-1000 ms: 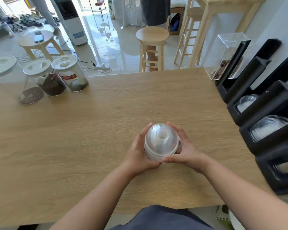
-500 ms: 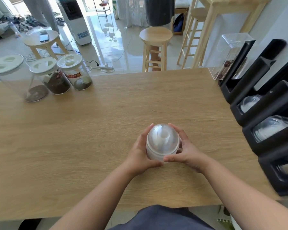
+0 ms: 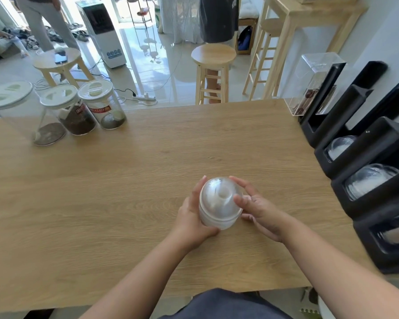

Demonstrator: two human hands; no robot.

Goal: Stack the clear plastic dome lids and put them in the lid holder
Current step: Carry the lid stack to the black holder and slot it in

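Note:
A stack of clear plastic dome lids (image 3: 219, 202) stands on the wooden table (image 3: 115, 192), domes up, a little right of centre. My left hand (image 3: 191, 216) cups its left side and lower rim. My right hand (image 3: 257, 207) touches its right side with fingers spread along the dome. The black lid holder (image 3: 376, 180) runs along the right edge of the table; its slanted slots hold more dome lids (image 3: 369, 183), and the nearest slot (image 3: 392, 236) shows something pale and blurred.
Three clear jars with white lids (image 3: 97, 104) stand at the table's far left. A clear acrylic box (image 3: 311, 84) sits at the far right corner. Beyond the table are wooden stools (image 3: 213, 72) and a person's legs (image 3: 44, 26) on the floor.
My hands and the stack stay in the same spot on the table. My right fingers have loosened and spread slightly on the dome. The camera has tilted up a little.

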